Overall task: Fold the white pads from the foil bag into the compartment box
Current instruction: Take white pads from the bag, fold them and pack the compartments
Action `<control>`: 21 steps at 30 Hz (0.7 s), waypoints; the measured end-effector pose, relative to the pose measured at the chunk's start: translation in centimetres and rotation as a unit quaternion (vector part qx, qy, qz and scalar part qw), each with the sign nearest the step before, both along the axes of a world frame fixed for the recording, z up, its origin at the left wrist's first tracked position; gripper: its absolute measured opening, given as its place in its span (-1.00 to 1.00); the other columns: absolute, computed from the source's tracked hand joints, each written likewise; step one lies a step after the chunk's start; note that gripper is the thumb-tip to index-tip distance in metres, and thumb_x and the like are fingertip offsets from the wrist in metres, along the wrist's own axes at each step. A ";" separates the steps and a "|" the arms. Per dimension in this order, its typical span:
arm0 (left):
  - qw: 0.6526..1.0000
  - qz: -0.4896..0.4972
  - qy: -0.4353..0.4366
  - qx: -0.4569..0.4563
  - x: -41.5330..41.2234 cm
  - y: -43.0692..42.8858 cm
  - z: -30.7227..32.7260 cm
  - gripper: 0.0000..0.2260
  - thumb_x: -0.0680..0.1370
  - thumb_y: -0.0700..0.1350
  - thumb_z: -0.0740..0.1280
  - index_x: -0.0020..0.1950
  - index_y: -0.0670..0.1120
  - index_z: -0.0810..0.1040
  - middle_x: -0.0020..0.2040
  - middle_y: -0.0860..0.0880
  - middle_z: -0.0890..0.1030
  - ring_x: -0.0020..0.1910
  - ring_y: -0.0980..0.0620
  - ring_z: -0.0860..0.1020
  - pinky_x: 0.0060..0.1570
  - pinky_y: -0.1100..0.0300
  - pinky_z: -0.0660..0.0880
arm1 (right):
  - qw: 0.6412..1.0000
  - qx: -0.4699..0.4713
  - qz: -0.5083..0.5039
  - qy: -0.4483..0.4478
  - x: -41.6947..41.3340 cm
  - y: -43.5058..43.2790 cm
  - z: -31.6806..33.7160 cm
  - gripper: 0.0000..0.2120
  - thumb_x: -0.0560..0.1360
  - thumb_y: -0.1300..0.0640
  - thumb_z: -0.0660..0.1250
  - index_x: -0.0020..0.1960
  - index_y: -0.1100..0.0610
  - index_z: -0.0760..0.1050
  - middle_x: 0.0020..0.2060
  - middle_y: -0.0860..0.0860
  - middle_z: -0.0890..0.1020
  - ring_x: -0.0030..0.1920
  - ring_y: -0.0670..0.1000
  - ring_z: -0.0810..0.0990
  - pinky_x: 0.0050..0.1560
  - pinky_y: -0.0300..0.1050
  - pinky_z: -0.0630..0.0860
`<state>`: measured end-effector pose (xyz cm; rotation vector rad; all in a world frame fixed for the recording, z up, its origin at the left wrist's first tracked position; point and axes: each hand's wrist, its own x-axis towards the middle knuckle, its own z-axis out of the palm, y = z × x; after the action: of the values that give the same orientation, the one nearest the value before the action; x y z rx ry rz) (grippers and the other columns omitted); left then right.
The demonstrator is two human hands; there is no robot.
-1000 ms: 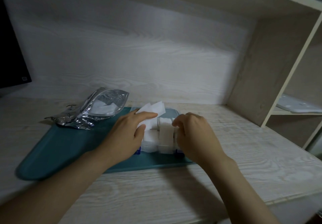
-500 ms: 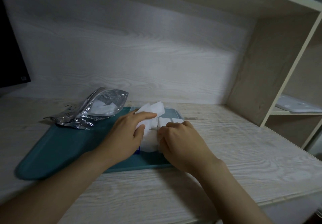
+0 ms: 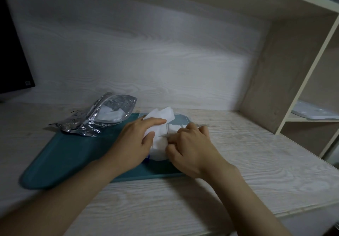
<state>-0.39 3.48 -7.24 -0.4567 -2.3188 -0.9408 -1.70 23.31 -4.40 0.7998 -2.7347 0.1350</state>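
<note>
Head view: the left hand (image 3: 135,142) pinches a fanned bunch of thin white pads (image 3: 162,115) between its outstretched forefinger on top and its thumb below, and the corners of the sheets stick out past the fingertip towards the wall. Just beside it the right hand (image 3: 190,147) lies knuckles up, fingers curled down over the small clear plastic compartment box (image 3: 183,120); its fingertips are hidden and slightly blurred, so I cannot tell whether they grip a pad or only press on one. The box is mostly covered by both hands, with folded white sheets (image 3: 159,149) showing in it between them. It stands at the right end of a dark teal mat (image 3: 73,153). On the mat's far left corner lies the crinkled silver foil bag (image 3: 88,125), its mouth open towards the hands and more white sheets visible inside. The mat rests on a pale wood-grain desk (image 3: 256,162). A black screen (image 3: 11,52) stands at the left edge, and a light wooden shelf unit (image 3: 293,70) rises on the right
</note>
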 end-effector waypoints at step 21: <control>0.965 0.027 0.006 0.259 -1.0 -2.1 1.1 -0.68 0.64 -0.36 0.33 0.24 0.04 0.46 0.18 0.07 0.55 -0.08 0.17 0.62 -0.25 0.26 0.63 | 0.838 -0.533 0.043 -0.113 -6.6 -6.0 2.1 -0.80 0.69 0.12 0.33 -0.02 0.11 0.71 -0.26 0.01 0.73 -0.25 -0.04 0.69 -0.19 -0.16 0.60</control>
<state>-1.43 1.39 -6.12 -0.1769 -1.9539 -1.4503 -8.34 17.30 -2.32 0.5464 -2.2127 1.6637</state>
